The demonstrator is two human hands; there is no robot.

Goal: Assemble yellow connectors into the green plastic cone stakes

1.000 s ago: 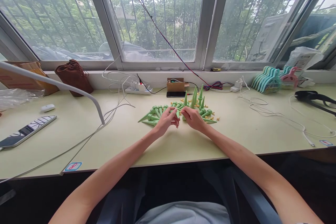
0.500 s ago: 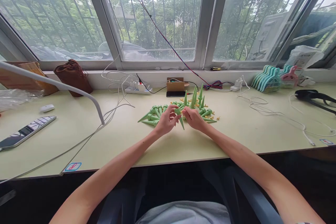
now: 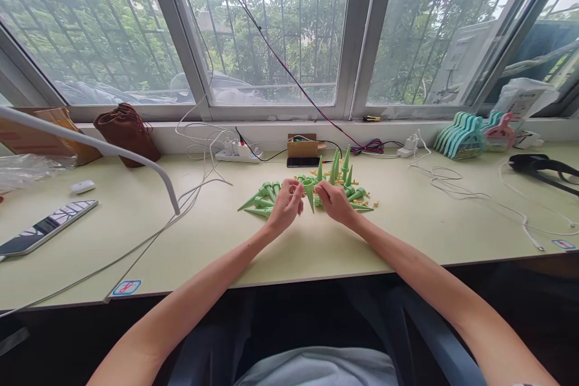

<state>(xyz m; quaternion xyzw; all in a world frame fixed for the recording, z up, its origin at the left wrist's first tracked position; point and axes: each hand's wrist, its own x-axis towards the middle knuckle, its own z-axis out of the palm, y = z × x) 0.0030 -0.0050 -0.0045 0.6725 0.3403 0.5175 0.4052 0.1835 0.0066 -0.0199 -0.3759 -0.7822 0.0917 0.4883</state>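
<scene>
A green plant watering spike [image 3: 310, 194] hangs point down between my two hands, its round open end facing up. My left hand [image 3: 284, 205] grips its rim from the left with thumb and fingers. Closed at the spike's right side, my right hand [image 3: 333, 201] has its fingers pinched together; what lies in them is hidden. Behind, more green spikes stand upright [image 3: 346, 164] among small yellow pieces [image 3: 371, 203]. Several others [image 3: 257, 202] lie fanned out left of my left hand, and some lie to the right [image 3: 357, 194].
A small cardboard box [image 3: 302, 147] and a dark phone [image 3: 303, 162] sit behind the pile. White cables [image 3: 181, 205] cross the table on the left, near a grey curved tube [image 3: 149, 163]. Another phone [image 3: 47, 228] lies far left. Turquoise hangers [image 3: 459, 136] stand back right.
The spike in my left hand has tilted so its open end now shows on top. The yellow bit seen between the hands before is out of sight.
</scene>
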